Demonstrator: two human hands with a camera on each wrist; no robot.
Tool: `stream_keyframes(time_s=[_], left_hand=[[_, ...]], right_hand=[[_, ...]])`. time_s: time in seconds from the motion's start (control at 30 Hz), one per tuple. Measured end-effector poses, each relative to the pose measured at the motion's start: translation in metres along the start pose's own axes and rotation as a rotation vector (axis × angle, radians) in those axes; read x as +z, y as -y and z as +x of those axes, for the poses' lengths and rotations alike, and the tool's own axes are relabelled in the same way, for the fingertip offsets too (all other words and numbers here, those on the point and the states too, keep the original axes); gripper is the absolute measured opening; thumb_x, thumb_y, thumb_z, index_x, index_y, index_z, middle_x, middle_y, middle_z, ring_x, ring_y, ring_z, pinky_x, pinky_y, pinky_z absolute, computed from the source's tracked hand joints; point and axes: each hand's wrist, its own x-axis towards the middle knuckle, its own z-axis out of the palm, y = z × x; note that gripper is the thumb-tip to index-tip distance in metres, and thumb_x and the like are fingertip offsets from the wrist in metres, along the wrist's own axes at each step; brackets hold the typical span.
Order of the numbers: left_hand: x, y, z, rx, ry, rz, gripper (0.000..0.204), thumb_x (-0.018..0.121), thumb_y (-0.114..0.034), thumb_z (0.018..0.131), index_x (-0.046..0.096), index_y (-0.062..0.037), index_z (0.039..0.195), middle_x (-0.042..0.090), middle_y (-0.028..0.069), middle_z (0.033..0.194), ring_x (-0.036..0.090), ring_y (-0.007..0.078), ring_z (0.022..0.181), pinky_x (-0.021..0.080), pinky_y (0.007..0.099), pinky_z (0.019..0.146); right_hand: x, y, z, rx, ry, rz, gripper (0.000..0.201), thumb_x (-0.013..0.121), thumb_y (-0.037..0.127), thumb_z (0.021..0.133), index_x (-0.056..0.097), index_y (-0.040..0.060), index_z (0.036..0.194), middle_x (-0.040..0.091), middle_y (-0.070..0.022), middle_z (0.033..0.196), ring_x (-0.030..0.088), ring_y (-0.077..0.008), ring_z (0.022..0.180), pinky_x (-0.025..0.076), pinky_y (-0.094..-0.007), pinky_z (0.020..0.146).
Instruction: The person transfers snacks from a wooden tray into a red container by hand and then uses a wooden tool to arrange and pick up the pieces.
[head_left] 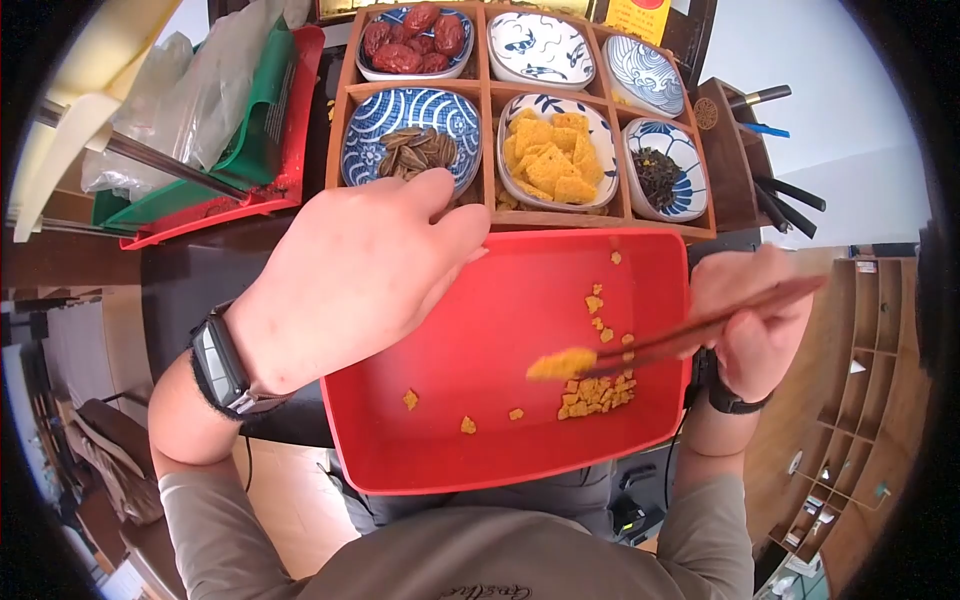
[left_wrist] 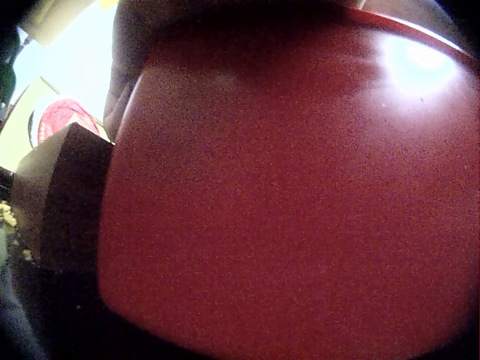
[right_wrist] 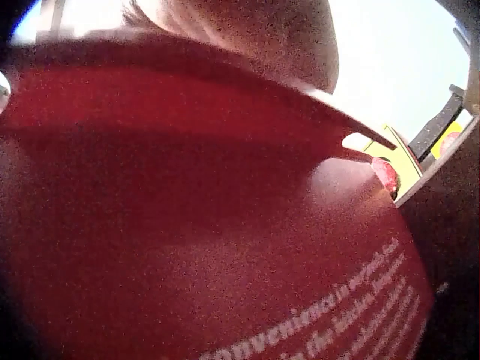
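Note:
My right hand (head_left: pixel 755 320) holds a pair of dark wooden chopsticks (head_left: pixel 700 325) over the right side of a red plastic bin (head_left: pixel 450 350). A yellow crisp piece (head_left: pixel 562 364), blurred, is between their tips. Under it lies a cluster of small yellow crumbs (head_left: pixel 597 395), with single bits scattered about the bin floor. My left hand (head_left: pixel 350 270) grips the bin at its back left rim, fingers curled near the edge. The left wrist view has the bin's outer wall (left_wrist: pixel 292 195) below that hand. Printed white text marks the wall (right_wrist: pixel 225 225) in the right wrist view.
Behind the bin stands a divided wooden box (head_left: pixel 488 150) with dishes of red dates (head_left: pixel 415 40), striped seeds (head_left: pixel 415 152), yellow crisps (head_left: pixel 555 155) and dark leaves (head_left: pixel 655 178). A green-and-red container (head_left: pixel 262 130) with plastic bags is left, a pen holder (head_left: pixel 735 150) right.

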Motion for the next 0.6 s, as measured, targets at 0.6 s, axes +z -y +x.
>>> stream_keyframes(time_s=[0.6], left_hand=[[-0.003, -0.002, 0.001, -0.008, 0.013, 0.008, 0.019, 0.076, -0.017, 0.094, 0.062, -0.0062, 0.101, 0.059, 0.0139, 0.092, 0.068, 0.0371, 0.083, 0.057, 0.0475, 0.067]], right_hand=[[-0.011, -0.025, 0.028, 0.04, -0.246, -0.36, 0.008, 0.07, 0.008, 0.11, 0.072, 0.0008, 0.112, 0.079, -0.0089, 0.093, 0.06, -0.0046, 0.07, 0.047, -0.0211, 0.063]])
